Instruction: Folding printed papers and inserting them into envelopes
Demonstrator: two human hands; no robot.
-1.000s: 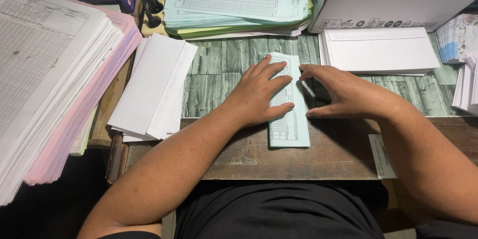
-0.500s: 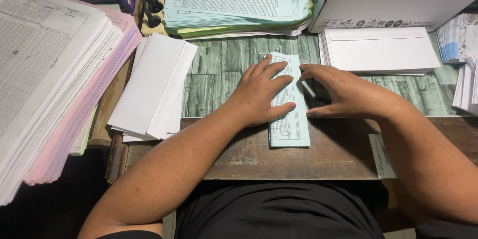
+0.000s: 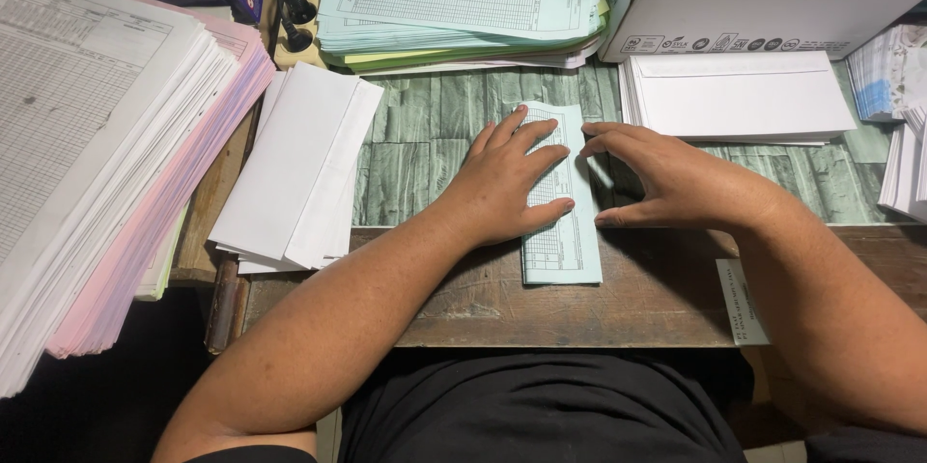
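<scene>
Left hand: the left hand (image 3: 512, 183) is being laid flat on the folded green sheet (image 3: 563, 222), fingers spread, pressing and not gripping.
Right hand: the right hand (image 3: 676, 178) is being held arched at the right edge of the sheet, with the fingertips touching it; nothing is being grasped.
Sheet: it is lying on the worktop (image 3: 425, 135) as a narrow strip, just in front of the person.
Done: the sheet is already being seen folded lengthwise, it seems.
Left: the crease is probably being flattened; the sheet is not yet put in an envelope.
Around: white envelopes (image 3: 299, 168) are lying at the left, more envelopes (image 3: 739, 96) at the right, a stack of green sheets (image 3: 454, 0) behind, and a tall pile of papers (image 3: 97, 135) at far left.
</scene>
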